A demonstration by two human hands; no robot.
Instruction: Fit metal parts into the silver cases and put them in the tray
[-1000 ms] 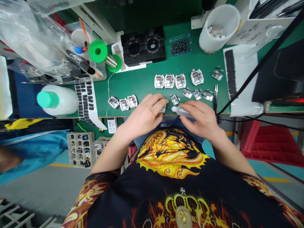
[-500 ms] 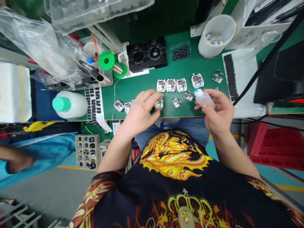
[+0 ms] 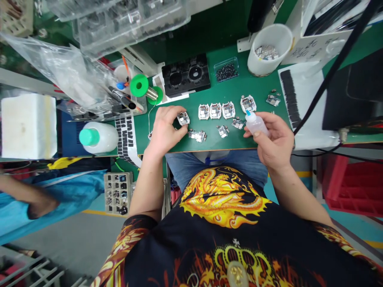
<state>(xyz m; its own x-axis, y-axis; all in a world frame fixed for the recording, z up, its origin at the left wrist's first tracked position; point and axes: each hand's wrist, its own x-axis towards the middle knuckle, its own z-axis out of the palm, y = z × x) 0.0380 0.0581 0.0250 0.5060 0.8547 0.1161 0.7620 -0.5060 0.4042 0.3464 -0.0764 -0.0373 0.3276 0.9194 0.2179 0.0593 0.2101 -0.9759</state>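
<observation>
My left hand is closed, gripping a small watch case with a circuit board in it between thumb and fingers, at the left of the green bench. Three white-rimmed watch cases stand in a row to its right, and another watch case lies farther right. Loose circuit boards lie nearer the bench edge. In my right hand is a small translucent squeeze bottle with a blue tip pointing up and left. My left hand hides part of the bench beneath it.
A green solder spool and a black fixture stand at the back. A clear tray of black parts and a white cup are farther right. A white bottle stands left. A black cable crosses the right side. Another person's arm shows at left.
My left hand has moved left and away from the bench edge with the watch case, uncovering a loose circuit board. My right hand still holds the squeeze bottle in nearly the same place.
</observation>
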